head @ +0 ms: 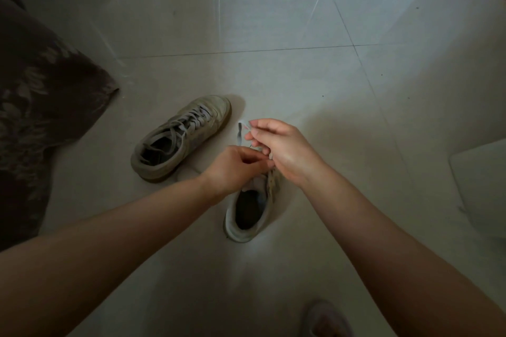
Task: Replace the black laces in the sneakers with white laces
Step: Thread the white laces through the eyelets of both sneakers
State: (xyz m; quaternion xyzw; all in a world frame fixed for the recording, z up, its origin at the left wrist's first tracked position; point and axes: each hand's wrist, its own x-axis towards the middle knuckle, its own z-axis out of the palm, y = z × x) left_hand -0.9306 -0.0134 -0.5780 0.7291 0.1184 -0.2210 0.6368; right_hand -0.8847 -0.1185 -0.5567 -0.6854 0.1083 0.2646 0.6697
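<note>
On the pale tiled floor point(273, 76) stood two sneakers. One sneaker point(179, 138) lay to the left, toe pointing up and to the right, fully laced with a light-coloured lace point(189, 120) criss-crossed up its front. The second sneaker point(250, 209) sat nearer the person, heel toward the camera, its dark opening showing and its front hidden under the hands.

Two bare hands met above that second shoe. The left hand point(236, 165) had its fingers curled in, pinching something small at the shoe's front; what exactly it held could not be made out. The right hand point(282, 150) had fingers curled too, pinching the shoe's tongue point(242, 131), which was pulled up and bore a small label with dark and red marks, too blurred to read. No brand name was legible on either shoe.

One dark patterned cloth point(41, 107) lay at the left edge. One pale flat object point(482, 186) sat at the right edge, and a blurred foot or slipper point(325, 320) showed at the bottom.
</note>
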